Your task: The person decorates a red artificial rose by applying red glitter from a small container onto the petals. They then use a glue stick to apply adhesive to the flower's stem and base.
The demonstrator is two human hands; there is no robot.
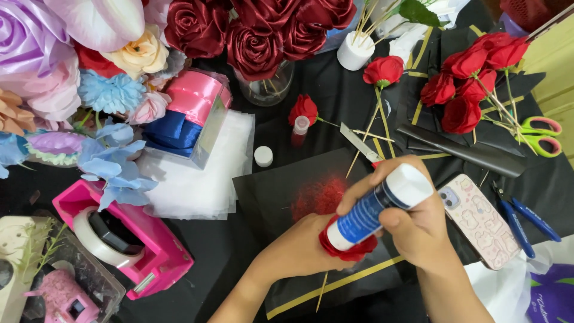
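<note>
My right hand (412,221) grips a blue-and-white glue stick (373,209), its open end pressed down onto a small red fabric rose (350,248). My left hand (299,248) holds that rose from the left, the thin wooden stem (323,290) pointing toward me. Both are over a black paper sheet (269,197) with a patch of red glitter (317,197). A small glitter vial (299,130) and a white cap (263,156) stand just beyond.
A phone (481,220) lies right of my hand, blue pliers (523,221) beside it. Finished red roses (466,90) and green-pink scissors (541,136) sit far right. A pink tape dispenser (128,239), ribbon rolls (188,110) and paper flowers (72,78) fill the left. A utility knife (359,142) lies ahead.
</note>
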